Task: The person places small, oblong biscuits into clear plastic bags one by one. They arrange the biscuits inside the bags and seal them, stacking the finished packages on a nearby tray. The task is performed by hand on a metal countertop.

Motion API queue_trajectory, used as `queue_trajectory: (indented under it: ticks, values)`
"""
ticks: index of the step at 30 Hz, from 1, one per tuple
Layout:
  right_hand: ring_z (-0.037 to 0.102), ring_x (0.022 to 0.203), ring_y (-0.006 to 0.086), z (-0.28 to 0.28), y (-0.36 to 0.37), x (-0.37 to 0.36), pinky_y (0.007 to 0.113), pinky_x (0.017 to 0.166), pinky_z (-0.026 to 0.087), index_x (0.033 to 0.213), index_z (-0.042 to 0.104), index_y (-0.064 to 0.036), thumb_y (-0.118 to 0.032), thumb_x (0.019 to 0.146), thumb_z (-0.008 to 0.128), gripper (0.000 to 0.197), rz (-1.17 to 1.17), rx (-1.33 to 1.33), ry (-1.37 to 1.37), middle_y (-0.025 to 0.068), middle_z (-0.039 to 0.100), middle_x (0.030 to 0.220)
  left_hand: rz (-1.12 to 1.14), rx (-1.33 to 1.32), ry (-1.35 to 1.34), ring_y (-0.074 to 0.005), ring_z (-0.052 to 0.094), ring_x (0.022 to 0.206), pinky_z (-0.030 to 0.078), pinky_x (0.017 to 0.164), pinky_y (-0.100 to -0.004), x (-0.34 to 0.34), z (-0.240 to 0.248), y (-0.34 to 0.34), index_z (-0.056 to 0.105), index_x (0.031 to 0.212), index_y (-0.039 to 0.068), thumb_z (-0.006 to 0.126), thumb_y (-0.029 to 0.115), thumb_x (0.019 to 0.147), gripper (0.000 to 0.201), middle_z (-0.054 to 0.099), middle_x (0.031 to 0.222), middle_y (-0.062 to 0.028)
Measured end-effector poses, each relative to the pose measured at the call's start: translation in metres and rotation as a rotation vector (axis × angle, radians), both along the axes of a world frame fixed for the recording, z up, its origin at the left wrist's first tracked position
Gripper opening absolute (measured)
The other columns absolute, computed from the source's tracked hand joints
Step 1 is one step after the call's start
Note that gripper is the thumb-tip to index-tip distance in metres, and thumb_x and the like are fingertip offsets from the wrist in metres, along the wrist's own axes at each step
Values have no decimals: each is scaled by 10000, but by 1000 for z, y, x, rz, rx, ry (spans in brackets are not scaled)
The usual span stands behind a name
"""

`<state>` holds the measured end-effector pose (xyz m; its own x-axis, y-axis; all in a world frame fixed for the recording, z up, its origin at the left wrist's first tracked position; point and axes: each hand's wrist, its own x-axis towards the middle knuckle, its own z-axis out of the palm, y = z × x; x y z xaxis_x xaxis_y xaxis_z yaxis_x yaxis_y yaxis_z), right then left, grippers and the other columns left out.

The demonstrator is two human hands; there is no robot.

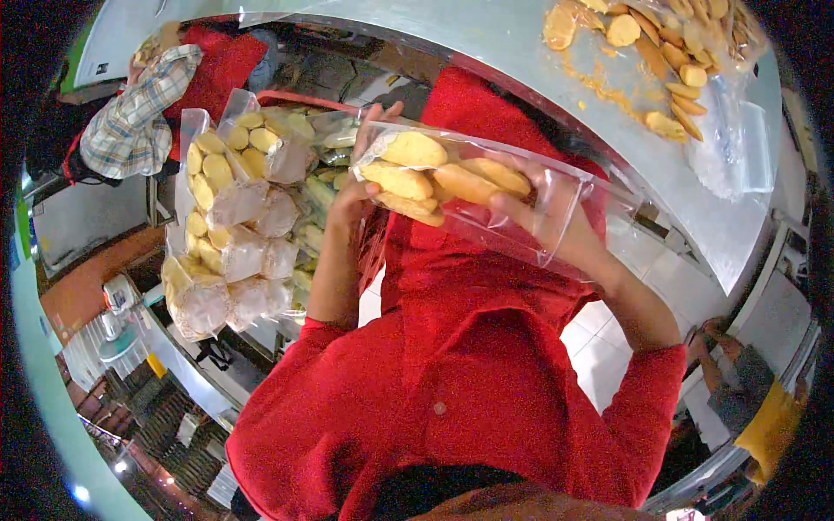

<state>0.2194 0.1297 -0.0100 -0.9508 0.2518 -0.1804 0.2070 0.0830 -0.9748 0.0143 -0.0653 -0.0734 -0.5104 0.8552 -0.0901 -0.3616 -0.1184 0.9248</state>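
A long clear plastic bag (460, 227) lies across in front of my red shirt, with several oval yellow bread slices (404, 181) at its left end. My left hand (349, 195) grips that filled end, its fingertips spread along the far side and its thumb under the slices. From the right, my right hand (543, 213) reaches inside the bag through its wide end. Its thumb and fingers close around the bread slices nearest to it, seen through the film.
Filled clear bags (208, 252) stand packed at my left, beside a red basket rim (304, 100). Loose bread slices (673, 56) and crumbs lie on the pale table (495, 35), near empty plastic bags (725, 143). Other people (139, 122) are at far left and right.
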Motion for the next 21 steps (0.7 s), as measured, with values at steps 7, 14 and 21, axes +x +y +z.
queue_trajectory:
  ticks: [7,14,21]
  values:
    - [613,953,123,-25,-14,10,267,851,495,1305,522,-22,-227,917,629,451,-63,-243,-63,84,645,1098,-25,18,26,-334,289,1378,251,1131,-427,0,-9,-4,152,1501,89,781,444,549,1195,203,1524,-187]
    - [626,901,115,-20,-14,7,272,808,518,1318,500,1,-233,948,587,447,27,-413,-239,45,659,958,-85,24,79,-319,308,1359,244,1129,-441,4,-16,-1,210,1462,47,755,493,551,1151,247,1497,-185]
    - [634,987,168,-25,-43,15,293,913,518,1368,397,2,-230,986,508,462,-176,-872,121,110,563,1228,-64,88,-228,-325,352,1331,260,1114,-453,24,-23,0,363,1369,107,612,661,706,900,302,1470,-214]
